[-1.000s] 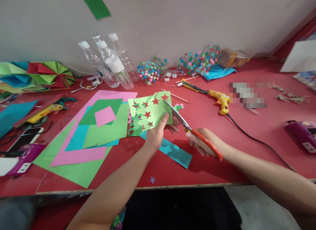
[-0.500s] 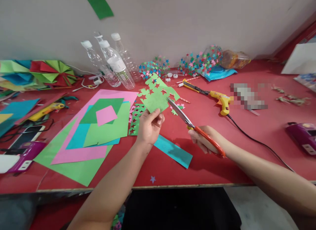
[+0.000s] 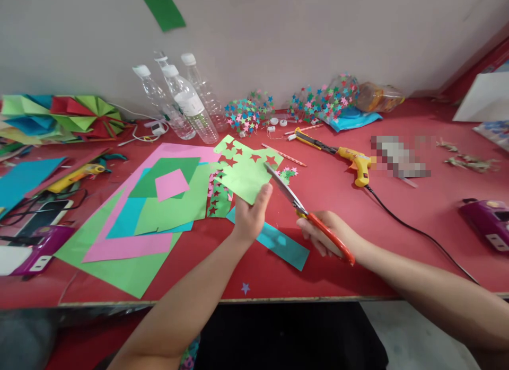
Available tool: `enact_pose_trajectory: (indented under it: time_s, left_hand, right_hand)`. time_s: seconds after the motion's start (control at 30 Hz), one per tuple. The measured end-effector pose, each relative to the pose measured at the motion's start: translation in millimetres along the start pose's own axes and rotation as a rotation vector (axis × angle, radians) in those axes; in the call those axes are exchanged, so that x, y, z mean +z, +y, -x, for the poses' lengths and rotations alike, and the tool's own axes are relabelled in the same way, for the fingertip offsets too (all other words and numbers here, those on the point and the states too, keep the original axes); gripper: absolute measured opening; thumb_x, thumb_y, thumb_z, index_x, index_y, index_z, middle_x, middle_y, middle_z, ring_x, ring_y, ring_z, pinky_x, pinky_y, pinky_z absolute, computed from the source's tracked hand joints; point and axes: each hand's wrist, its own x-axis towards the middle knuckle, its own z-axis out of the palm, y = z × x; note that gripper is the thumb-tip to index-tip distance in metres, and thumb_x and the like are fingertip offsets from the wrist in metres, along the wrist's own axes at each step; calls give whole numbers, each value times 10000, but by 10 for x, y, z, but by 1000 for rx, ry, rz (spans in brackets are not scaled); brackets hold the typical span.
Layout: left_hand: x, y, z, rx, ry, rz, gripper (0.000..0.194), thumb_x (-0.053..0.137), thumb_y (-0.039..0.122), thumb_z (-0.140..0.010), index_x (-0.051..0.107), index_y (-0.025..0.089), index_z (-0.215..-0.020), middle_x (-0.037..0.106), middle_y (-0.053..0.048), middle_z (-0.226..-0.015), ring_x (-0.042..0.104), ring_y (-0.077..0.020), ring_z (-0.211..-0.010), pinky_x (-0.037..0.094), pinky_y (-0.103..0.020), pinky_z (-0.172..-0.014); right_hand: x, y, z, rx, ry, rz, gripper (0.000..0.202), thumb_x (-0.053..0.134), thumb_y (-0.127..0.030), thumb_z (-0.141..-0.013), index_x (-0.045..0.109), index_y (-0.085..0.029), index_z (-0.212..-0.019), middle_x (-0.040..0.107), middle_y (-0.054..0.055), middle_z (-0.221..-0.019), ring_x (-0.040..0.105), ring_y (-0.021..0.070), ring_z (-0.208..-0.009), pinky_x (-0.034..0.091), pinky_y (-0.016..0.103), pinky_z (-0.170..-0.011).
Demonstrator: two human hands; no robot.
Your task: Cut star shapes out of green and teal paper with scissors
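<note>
A light green sheet of paper (image 3: 244,176) with several star-shaped holes is pinched in my left hand (image 3: 254,213), thumb on top. My right hand (image 3: 326,235) grips scissors (image 3: 318,227) with red handles, fingers wrapped round them. The scissor tips meet the sheet's right edge beside a star hole; the blades look nearly closed. Beneath my hands a blue paper strip (image 3: 284,245) lies on the red table (image 3: 358,269). Small cut stars (image 3: 288,174) sit just behind the blades. Left of the sheet lies a green punched strip (image 3: 219,197) with star holes.
Coloured paper sheets (image 3: 119,253) are stacked at left. Clear plastic bottles (image 3: 191,107) stand by the wall, near star-covered clear shapes (image 3: 326,99). A yellow glue gun (image 3: 356,163) with a trailing cord and a purple punch (image 3: 487,221) lie right. A small star (image 3: 245,288) is near the front edge.
My left hand has turned the green sheet and shifted slightly right and down. The loose green cut edge at its right is no longer seen there. The scissors have moved slightly left and down.
</note>
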Motion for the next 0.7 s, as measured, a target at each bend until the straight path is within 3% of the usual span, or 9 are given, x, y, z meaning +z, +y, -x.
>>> enact_pose_trajectory:
  time_s: [0.1, 0.17, 0.47, 0.7]
  left_hand:
    - [-3, -39, -51, -57, 120, 62, 265, 605, 392, -834, 598, 179, -677, 599, -3, -611, 576, -112, -583, 485, -267, -608]
    - [-10, -68, -81, -90, 135, 131, 222, 610, 369, -829, 615, 177, -719, 614, 2, -605, 571, -105, -541, 464, -253, -544]
    - [-108, -93, -172, -166, 10, 180, 204, 604, 338, -818, 621, 174, -699, 621, 2, -583, 547, -96, -469, 420, -231, -442]
    - [-205, -26, -251, -172, -156, 109, 237, 559, 304, -841, 595, 171, -649, 574, 16, -539, 489, -81, -434, 401, -225, -430]
  right_hand:
    - [-2, 13, -5, -19, -29, -10, 486, 542, -623, -836, 478, -193, -621, 448, -56, -370, 410, 85, -337, 341, 221, -416]
    - [-23, 15, -11, -22, -46, -9, 493, 542, -637, -830, 481, -192, -626, 447, -56, -378, 411, 89, -344, 330, 227, -416]
    - [-183, 68, -52, -58, -46, 201, 496, 506, -629, -866, 527, -175, -668, 485, -38, -429, 444, 101, -394, 331, 232, -439]
    - [-275, 23, -24, -96, -113, 244, 459, 500, -594, -889, 553, -166, -734, 507, -35, -480, 479, 107, -432, 372, 226, -461]
